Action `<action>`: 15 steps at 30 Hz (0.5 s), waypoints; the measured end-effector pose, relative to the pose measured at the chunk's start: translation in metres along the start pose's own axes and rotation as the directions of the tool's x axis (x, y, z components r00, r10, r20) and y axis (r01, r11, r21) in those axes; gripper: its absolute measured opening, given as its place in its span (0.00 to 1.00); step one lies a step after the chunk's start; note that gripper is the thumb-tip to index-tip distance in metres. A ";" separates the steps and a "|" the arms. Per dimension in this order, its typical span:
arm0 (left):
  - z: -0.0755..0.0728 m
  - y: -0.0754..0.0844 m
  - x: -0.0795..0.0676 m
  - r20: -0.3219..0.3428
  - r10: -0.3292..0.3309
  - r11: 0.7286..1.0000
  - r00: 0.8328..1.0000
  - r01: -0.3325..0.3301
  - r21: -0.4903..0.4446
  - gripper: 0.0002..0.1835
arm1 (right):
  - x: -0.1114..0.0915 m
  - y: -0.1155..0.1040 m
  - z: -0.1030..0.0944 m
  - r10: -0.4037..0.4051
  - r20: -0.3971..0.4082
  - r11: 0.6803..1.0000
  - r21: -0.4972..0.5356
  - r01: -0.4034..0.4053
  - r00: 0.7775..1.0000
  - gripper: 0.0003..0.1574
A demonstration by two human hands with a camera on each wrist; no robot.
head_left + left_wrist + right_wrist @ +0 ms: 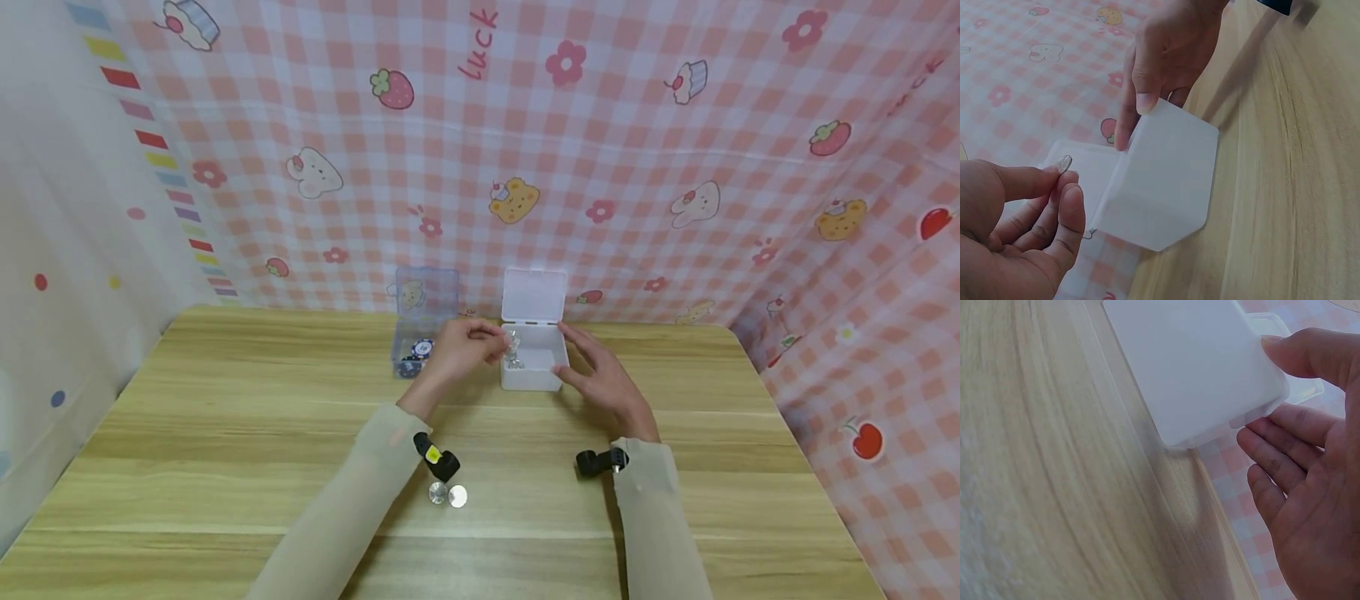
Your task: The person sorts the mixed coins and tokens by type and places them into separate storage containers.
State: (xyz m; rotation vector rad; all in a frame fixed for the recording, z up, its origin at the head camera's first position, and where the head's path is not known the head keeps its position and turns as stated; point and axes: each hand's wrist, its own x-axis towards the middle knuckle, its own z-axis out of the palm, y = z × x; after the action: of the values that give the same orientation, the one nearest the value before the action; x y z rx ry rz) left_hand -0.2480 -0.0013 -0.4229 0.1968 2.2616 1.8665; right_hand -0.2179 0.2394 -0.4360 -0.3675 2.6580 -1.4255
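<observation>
My left hand (pixel 462 352) pinches a small round silver disc (pixel 1065 164) between thumb and forefinger, at the left rim of a white plastic box (pixel 530 380). The box has its hinged lid (pixel 533 294) up, and several shiny clear-silver discs (pixel 513 365) lie inside along its left side. My right hand (pixel 602 377) steadies the box from the right: the thumb (pixel 1288 353) rests on the front rim and the forefinger reaches to the back corner by the hinge. The other fingers (pixel 1272 453) are extended loosely beside the wall.
Left of the white box stands a clear bluish box (pixel 408 367) with its lid raised, holding dark poker chips (pixel 422 348), partly behind my left hand. Two silver discs (pixel 457 497) lie on the wooden table (pixel 525 533) near my left sleeve. A checkered cloth (pixel 465 150) hangs behind.
</observation>
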 end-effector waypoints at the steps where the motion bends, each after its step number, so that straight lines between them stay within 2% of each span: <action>1: 0.001 0.001 0.001 0.000 -0.002 1.000 1.000 0.002 -0.002 0.06 | 0.000 0.000 0.000 0.006 -0.001 1.000 0.007 -0.006 1.000 0.42; 5: 0.005 0.004 0.007 -0.002 0.004 1.000 1.000 -0.004 0.005 0.06 | 0.000 0.002 -0.001 0.026 -0.004 0.999 0.025 -0.026 1.000 0.42; 15: 0.016 0.014 0.019 -0.015 0.024 0.999 1.000 -0.023 0.033 0.05 | 0.000 0.002 -0.001 0.003 -0.001 1.000 0.010 -0.003 1.000 0.41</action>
State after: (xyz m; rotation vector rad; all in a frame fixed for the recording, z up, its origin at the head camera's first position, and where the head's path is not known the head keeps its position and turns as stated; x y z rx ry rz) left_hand -0.2631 0.0210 -0.4139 0.2155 2.3113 1.8491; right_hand -0.2181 0.2418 -0.4372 -0.3621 2.6501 -1.4386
